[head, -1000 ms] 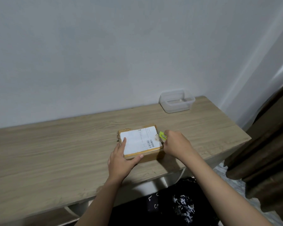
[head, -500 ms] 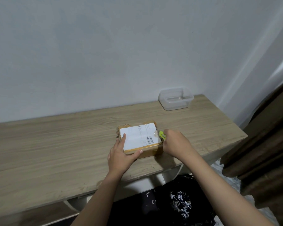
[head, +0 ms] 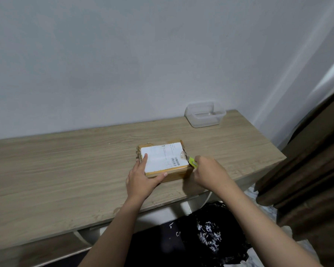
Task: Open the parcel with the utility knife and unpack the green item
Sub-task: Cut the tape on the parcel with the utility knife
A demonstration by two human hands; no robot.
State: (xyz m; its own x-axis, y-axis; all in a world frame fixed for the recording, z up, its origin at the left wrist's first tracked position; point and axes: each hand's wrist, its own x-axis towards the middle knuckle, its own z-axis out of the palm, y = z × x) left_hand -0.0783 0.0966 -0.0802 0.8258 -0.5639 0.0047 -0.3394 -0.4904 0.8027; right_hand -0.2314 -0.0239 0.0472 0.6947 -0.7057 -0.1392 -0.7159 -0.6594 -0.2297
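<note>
A small brown cardboard parcel (head: 163, 157) with a white shipping label lies on the wooden desk (head: 66, 170). My left hand (head: 143, 176) rests on the parcel's near left corner, forefinger flat on the label and thumb along the front edge. My right hand (head: 208, 173) grips a yellow-green utility knife (head: 192, 162), whose tip meets the parcel's right edge. The parcel's flaps are closed and its contents are hidden.
A clear plastic container (head: 204, 114) stands at the desk's back right by the wall. A brown curtain (head: 312, 170) hangs at the right. Dark patterned cloth (head: 201, 239) lies below the desk's front edge.
The knife has slid a little toward me along the parcel's right edge. My left hand keeps its hold on the parcel. The camera view has shifted slightly.
</note>
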